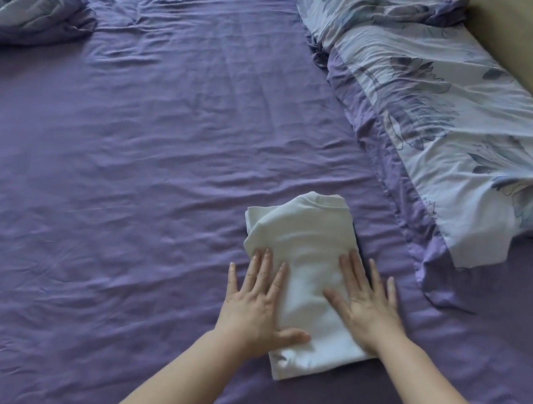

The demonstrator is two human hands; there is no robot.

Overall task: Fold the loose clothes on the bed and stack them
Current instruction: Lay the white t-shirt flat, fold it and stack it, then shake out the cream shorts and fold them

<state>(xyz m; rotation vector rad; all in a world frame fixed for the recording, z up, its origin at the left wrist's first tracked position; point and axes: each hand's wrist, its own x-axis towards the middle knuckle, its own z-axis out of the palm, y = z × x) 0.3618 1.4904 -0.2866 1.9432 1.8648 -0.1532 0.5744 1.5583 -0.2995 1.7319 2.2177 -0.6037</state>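
Both palms flat on my folded white shirt.
Left hand and right hand press it, fingers straight and spread; its long axis runs away from me, collar farthest, just left of the pillow.

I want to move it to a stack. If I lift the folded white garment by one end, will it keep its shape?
Probably not: the white garment looks like soft, thin cloth, so it would likely sag and unfold. It seems light. Both the left hand and right hand lie flat on it, so lifting from underneath with both should work better.

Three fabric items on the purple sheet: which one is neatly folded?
The white folded garment, flat under both open hands. The floral pillow lies unfolded by the headboard; the crumpled floral bundle sits far left.
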